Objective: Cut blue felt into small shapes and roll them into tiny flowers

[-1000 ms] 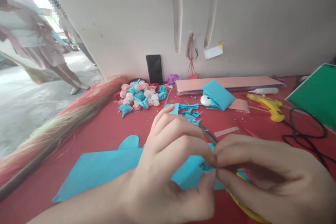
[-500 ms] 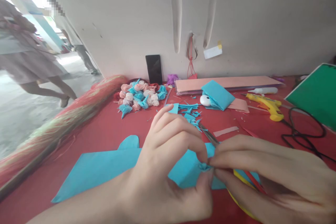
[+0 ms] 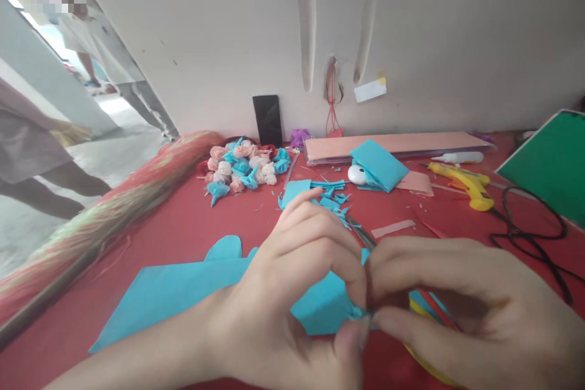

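Between the thumb and forefinger of my left hand (image 3: 315, 274) is a small twisted blue crepe-paper flower (image 3: 354, 312), mostly covered by fingertips. My right hand (image 3: 470, 304) pinches its right side, the fingertips of both hands meeting there. Beneath them a long blue crepe-paper sheet (image 3: 183, 292) lies on the red table. Scissors (image 3: 364, 236) lie partly under my right hand, with yellow and red handles. Beyond my left hand are cut blue paper scraps (image 3: 333, 201) and a pile of pink, white and blue paper roses (image 3: 247, 164).
A phone (image 3: 268, 120) leans on the pale wall. Right of it are a pink paper stack (image 3: 393, 145), folded blue paper (image 3: 379, 166), a yellow glue gun (image 3: 466, 183) with a black cord, and a green board (image 3: 548, 164). People stand at far left beyond a red fibre bundle (image 3: 137, 195).
Both hands have lowered slightly with the paper flower, and my right fingers have curled closer around it. In the background the people at left have shifted position.
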Motion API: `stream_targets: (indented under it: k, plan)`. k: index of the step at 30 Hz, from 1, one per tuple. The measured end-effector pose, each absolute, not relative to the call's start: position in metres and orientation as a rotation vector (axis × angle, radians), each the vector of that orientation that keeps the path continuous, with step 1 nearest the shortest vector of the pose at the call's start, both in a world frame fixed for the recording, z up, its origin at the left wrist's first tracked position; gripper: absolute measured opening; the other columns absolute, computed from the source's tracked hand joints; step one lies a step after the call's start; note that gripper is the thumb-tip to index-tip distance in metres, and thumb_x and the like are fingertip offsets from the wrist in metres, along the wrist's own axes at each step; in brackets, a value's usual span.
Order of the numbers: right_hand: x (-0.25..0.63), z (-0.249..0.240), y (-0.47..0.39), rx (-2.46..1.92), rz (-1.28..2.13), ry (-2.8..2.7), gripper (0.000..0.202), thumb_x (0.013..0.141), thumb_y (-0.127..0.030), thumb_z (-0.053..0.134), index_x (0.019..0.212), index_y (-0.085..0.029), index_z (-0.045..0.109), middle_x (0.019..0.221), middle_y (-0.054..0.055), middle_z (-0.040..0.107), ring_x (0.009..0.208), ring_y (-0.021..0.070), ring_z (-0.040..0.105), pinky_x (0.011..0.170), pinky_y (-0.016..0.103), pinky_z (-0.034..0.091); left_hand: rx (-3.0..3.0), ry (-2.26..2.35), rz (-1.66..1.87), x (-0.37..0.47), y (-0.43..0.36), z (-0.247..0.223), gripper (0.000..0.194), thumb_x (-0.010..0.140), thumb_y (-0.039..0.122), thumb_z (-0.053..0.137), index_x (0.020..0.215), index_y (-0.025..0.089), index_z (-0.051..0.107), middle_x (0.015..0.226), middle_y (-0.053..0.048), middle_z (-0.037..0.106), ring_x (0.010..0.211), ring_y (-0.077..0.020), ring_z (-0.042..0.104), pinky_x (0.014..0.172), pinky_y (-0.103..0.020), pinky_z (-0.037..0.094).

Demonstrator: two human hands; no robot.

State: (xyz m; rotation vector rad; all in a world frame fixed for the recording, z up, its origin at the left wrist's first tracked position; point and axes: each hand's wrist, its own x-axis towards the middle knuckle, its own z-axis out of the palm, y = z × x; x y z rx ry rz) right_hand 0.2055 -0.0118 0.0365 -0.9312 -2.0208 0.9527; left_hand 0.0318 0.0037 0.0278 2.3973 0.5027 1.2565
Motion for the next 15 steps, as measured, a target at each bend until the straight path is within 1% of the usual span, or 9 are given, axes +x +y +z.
stream_targets:
  k: [2,4,7,11,13,15]
  plan:
    - [0.2069,0.0384,-0.0081,-0.983,1.08,-2.032,0.015,0.07,-0.008,0.061,0.071,-0.022,0.067,0.067,-0.004,0.068,0.059,0.0096,0.063,0.054,0.015,0.052,2.408,0.476,1.219,0.0311,0.0044,0.0275,0.02,0.058,0.002,0.058,0.071,0.016,0.052,0.067,0.0,0.055,0.068,-0.0134,0.055,0.079,-0.035,0.047]
    - [0.208,0.0388,-0.0062,-1.01,1.157,-2.019,0.014,0.071,-0.011,0.06,0.072,-0.023,0.068,0.068,-0.003,0.068,0.058,0.0101,0.062,0.052,0.016,0.051,2.417,0.446,1.206,0.0304,0.0045,0.0274,0.018,0.059,0.002,0.059,0.07,0.016,0.053,0.066,0.0,0.056,0.068,-0.0131,0.056,0.076,-0.034,0.047]
    - [0.2092,0.037,-0.0072,-1.02,1.228,-1.993,0.011,0.07,-0.013,0.061,0.067,-0.022,0.067,0.062,-0.003,0.065,0.055,0.0106,0.06,0.048,0.017,0.05,2.431,0.411,1.214,0.0298,0.005,0.028,0.016,0.06,0.002,0.059,0.068,0.014,0.053,0.065,0.0,0.055,0.067,-0.0117,0.056,0.073,-0.03,0.048]
    - [0.2102,0.0354,-0.01,-1.051,1.287,-1.995,0.007,0.071,-0.017,0.064,0.069,-0.021,0.068,0.067,-0.001,0.067,0.066,0.0145,0.064,0.052,0.018,0.051,2.434,0.414,1.205,0.0295,0.0069,0.0298,0.015,0.059,0.003,0.061,0.068,0.014,0.053,0.067,0.0,0.056,0.067,-0.0109,0.055,0.072,-0.029,0.048]
    - [0.211,0.0358,-0.0096,-1.036,1.32,-1.99,0.007,0.073,-0.019,0.063,0.07,-0.022,0.069,0.065,-0.002,0.066,0.066,0.0125,0.063,0.052,0.016,0.05,2.435,0.421,1.211,0.03,0.0072,0.0307,0.015,0.06,0.004,0.06,0.067,0.014,0.053,0.066,0.0,0.056,0.067,-0.0111,0.056,0.073,-0.03,0.048]
    - [0.212,0.0363,-0.0083,-1.011,1.351,-1.967,0.009,0.075,-0.019,0.063,0.068,-0.023,0.068,0.058,-0.005,0.062,0.06,0.0093,0.061,0.052,0.014,0.049,2.444,0.425,1.223,0.0308,0.0071,0.0315,0.014,0.06,0.004,0.059,0.068,0.015,0.053,0.065,0.001,0.056,0.067,-0.0113,0.056,0.072,-0.03,0.048]
